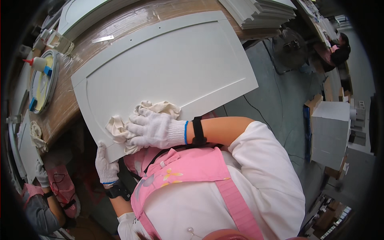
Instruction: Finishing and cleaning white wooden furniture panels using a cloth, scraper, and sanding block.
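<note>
Gloved right hand [154,130] is pressing its grip, clenched on one cream rag [120,128], against one white cabinet door panel [168,68]; the left hand [106,164] is gripping the panel's near edge. It is lying on a brown wrapped desk [64,108]. One glue bottle [38,63] is standing left; a grey floor [276,104] is lying right.

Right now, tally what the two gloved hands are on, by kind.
White door panel: 1, its near corner held by the left hand
Cream cloth: 1, pressed on the panel under the right hand
White gloves: 2
Total: 4
</note>
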Tool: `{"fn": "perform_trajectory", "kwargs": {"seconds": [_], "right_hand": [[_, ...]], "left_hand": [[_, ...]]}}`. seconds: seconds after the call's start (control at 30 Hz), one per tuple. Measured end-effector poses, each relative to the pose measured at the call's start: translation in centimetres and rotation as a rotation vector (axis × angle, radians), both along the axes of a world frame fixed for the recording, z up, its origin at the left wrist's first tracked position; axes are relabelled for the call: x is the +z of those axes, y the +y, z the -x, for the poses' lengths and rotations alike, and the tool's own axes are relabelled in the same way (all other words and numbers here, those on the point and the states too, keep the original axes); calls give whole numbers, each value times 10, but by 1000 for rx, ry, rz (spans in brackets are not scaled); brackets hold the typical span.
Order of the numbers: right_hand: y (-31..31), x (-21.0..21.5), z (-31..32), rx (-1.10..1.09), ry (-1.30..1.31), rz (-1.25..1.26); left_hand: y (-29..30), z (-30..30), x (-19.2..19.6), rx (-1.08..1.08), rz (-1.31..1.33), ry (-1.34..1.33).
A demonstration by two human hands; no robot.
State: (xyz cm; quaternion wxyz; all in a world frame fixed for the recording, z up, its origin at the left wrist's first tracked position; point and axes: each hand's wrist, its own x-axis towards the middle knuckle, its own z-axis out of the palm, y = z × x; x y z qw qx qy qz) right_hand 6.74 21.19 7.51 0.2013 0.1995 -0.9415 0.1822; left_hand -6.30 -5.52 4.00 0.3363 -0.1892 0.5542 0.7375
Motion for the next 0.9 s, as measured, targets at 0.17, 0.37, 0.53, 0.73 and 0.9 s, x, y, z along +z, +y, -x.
{"fn": "perform_trajectory", "kwargs": {"seconds": [0.17,0.37,0.53,0.73,0.9], "right_hand": [[192,16,-149,-925,-120,-256],[307,34,-296,-1940,-357,230],[287,48,-260,-1611,-134,607],[271,118,-167,-885,-217,1059],[244,147,-54,-493,-414,971]], "left_hand": [[12,-4,11,-13,0,30],[13,-4,14,30,1,75],[8,-3,5,54,-43,22],[7,-8,9,183,-107,-11],[3,-6,-2,245,-426,-12]]}}
